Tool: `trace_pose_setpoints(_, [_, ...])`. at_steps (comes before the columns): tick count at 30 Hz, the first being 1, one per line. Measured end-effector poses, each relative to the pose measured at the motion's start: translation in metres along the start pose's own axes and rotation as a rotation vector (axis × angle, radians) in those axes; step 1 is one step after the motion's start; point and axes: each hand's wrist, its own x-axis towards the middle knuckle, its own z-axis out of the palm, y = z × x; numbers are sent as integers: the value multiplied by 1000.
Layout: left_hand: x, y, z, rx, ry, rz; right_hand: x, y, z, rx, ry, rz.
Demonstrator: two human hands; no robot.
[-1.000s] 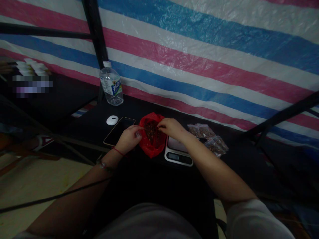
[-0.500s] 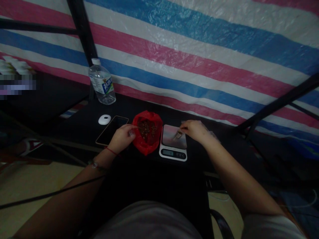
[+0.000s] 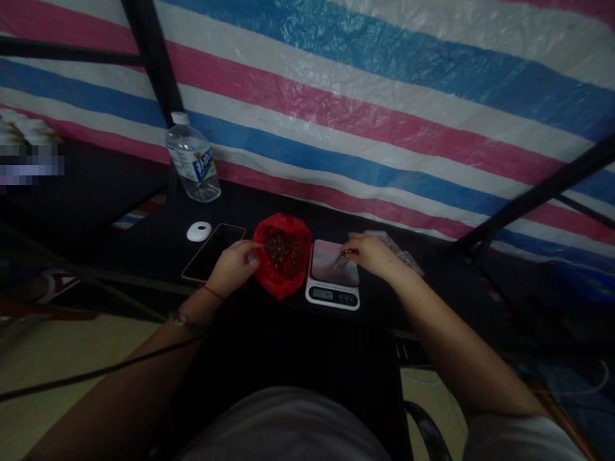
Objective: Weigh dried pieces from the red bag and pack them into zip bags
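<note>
A red plastic bag (image 3: 281,259) full of small dark brown pieces lies open on the black table (image 3: 158,246). My left hand (image 3: 235,266) pinches the bag's left edge. To the right of the bag stands a small white digital scale (image 3: 332,278). My right hand (image 3: 368,255) hovers over the scale's platform, its fingers pinched on a small clear packet (image 3: 342,259) that rests on or just above the platform.
A dark phone (image 3: 214,251) and a small white oval object (image 3: 198,231) lie left of the bag. A water bottle (image 3: 192,159) stands at the back left. Several filled clear packets (image 3: 401,255) lie behind my right hand. A striped tarp (image 3: 384,96) hangs behind.
My right hand left the red bag and moved right over the scale with a small packet in its fingers. My left hand stayed on the bag's edge.
</note>
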Motion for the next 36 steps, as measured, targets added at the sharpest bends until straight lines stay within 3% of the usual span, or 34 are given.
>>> trace_pose_setpoints(10, [0,3,-4,-10,0,-23,-7,8,2,71,140,60])
trace_pose_setpoints(16, [0,11,-15,-7,258,-68,-16,10,13,238,364,186])
trace_pose_setpoints(21, [-3,19,-19,-188,271,-213,-19,-5,25,321,546,178])
trace_pose_setpoints(23, [-5,21,-18,-245,262,-218,-15,-21,25,360,502,145])
trace_pose_setpoints(28, [-10,32,-16,-250,219,-164,19,-69,20,311,237,-29])
trace_pose_setpoints(31, [-11,42,-18,-165,77,-89,52,-87,23,182,39,-118])
trace_pose_setpoints(34, [-10,48,-18,-74,-109,-22,80,-95,34,27,-121,-78])
trace_pose_setpoints(36, [-10,49,-16,-37,-174,-3,93,-97,43,-47,-188,-30])
